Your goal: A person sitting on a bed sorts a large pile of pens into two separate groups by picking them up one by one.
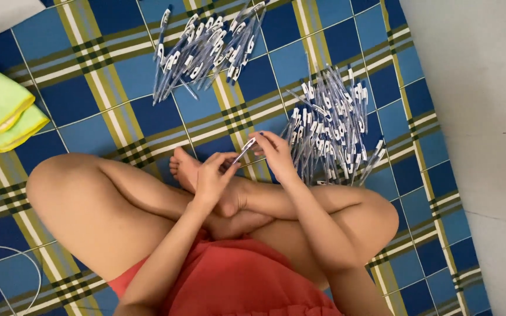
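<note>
The person sat cross-legged on a blue-and-olive plaid mat (346,35), both hands meeting over the crossed feet at frame centre. The left hand (213,175) was curled nearly closed, fingertips pinched on the lower end of a single pen (245,150); the right hand (276,153) was likewise closed around the pen's upper end, fingers bent over it, thumb side hidden so the exact pinch could not be told. The pen was off the mat, held between the two hands just above the toes. Its long axis ran from about 7 o'clock up to 1 o'clock – the lower end in the left fingers, the upper end under the right palm; which end was the tip was too small to tell. Judged risk: the grip was fingertip-only on a thin, smooth barrel, so a twist or push along the axis could have popped a part loose or let the pen slip down between the legs. A second risk – the loose pile of pens (335,126) lay just beside the right wrist at 3 o'clock, touching or nearly so, and a wrist swing could have scattered it or mixed sorted with unsorted. Another pile (206,50) lay well apart at 11 o'clock. A folded yellow-green cloth (1,111) sat at 9 o'clock, a white cable (24,257) at 8 o'clock, bare grey floor (487,117) at 3 o'clock beyond the mat edge.
</note>
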